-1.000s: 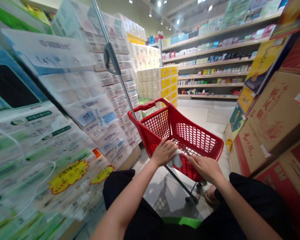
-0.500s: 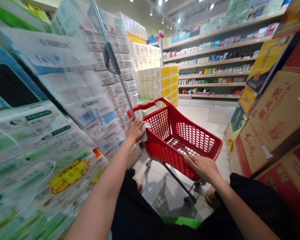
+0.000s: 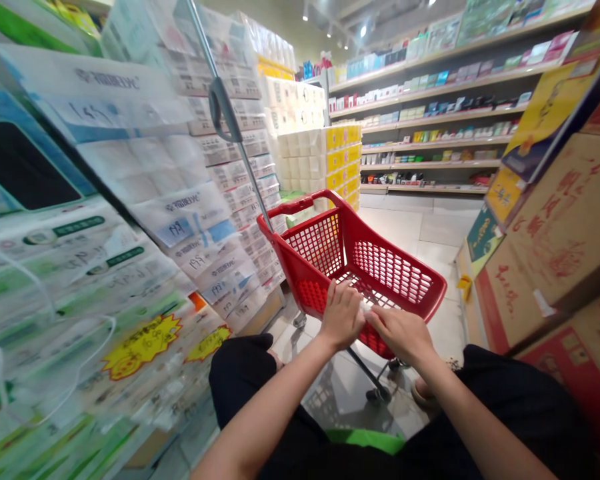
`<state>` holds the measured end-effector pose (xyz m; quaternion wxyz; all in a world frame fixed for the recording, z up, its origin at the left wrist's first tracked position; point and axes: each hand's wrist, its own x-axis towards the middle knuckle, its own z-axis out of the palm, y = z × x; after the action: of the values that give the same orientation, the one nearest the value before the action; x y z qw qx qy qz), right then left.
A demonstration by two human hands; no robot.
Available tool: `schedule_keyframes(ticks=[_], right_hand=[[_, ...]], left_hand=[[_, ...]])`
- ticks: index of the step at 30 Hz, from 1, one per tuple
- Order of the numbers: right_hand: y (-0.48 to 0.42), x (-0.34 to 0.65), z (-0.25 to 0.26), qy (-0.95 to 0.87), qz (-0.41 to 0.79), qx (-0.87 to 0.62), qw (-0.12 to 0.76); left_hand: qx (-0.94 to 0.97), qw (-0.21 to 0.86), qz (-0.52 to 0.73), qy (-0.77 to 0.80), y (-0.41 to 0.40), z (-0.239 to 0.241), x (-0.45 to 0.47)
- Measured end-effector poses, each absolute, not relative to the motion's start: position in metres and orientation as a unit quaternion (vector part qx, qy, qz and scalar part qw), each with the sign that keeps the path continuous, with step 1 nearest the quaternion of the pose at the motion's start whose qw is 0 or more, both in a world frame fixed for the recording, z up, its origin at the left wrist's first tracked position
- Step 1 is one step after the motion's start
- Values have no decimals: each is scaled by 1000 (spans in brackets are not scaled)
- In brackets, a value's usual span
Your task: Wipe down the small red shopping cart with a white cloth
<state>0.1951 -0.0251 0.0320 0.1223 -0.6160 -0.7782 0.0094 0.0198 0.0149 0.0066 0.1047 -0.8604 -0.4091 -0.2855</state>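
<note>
A small red plastic shopping cart [image 3: 400, 277] with perforated sides stands in front of me. My left hand [image 3: 341, 317] is closed over its near rim, and a bit of white tissue [image 3: 365, 305] shows at its fingertips; the rest of the tissue is hidden. Right beside it, my right hand [image 3: 399, 331] grips the same rim, its fingers curled over the edge. The two hands almost touch. A metal pole with a grey grip [image 3: 223, 112] rises from the cart's far left corner, by the red handle bar.
Stacked packs of tissue paper [image 3: 180, 213] line the left side, with a white cable [image 3: 87, 357] hanging over them. Cardboard boxes [image 3: 565, 233] are piled at the right. Shelves of small goods [image 3: 430, 143] stand at the back, beyond the tiled floor [image 3: 405, 223].
My left hand has slid from the cart's left corner along the near rim towards my right hand, taking the white tissue with it. My right hand stays on the rim.
</note>
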Motion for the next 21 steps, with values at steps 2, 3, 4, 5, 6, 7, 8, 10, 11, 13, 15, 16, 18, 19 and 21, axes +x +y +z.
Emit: schedule_keyframes(ticks=[2,3,4,5,6,7,8,10,11,13,15,16,18,19,21], right_hand=[[-27,197,31,-779,5,-615,118],[-27,199,31,-779,6,-615,118],[-28,200,31,-779,9,-616,117],[-28,201,32,-779,14,-616,116],[-28,202,33,-778,21,-617,115],[-28,203,34,-776,28,-620,114],[-28,203,35,-773,34,-623,112],[-27,203,37,-768,42,-630,111],[-27,202,37,-766,43,-631,112],[-26,200,37,-767,43,-630,112],[-25,197,37,-769,39,-629,109],[-24,195,37,-770,35,-628,107],[-23,190,36,-771,28,-626,108],[-23,188,36,-773,24,-624,112],[-23,185,35,-775,17,-618,126]], left_hand=[[-881,115,-272,-369,4,3,28],[-892,130,-261,-346,3,3,26],[-901,149,-248,-323,6,4,21],[-908,170,-234,-304,11,6,13],[-913,190,-218,-288,19,10,1],[-912,208,-207,-287,29,14,-13],[-906,220,-199,-302,40,18,-28],[-886,234,-191,-351,63,30,-60],[-873,238,-193,-379,75,36,-75],[-845,240,-203,-432,94,49,-98],[-820,237,-218,-473,105,57,-109],[-811,233,-227,-487,107,59,-108],[-804,216,-240,-499,102,58,-97],[-807,204,-244,-498,96,55,-87],[-828,173,-244,-474,76,43,-60]])
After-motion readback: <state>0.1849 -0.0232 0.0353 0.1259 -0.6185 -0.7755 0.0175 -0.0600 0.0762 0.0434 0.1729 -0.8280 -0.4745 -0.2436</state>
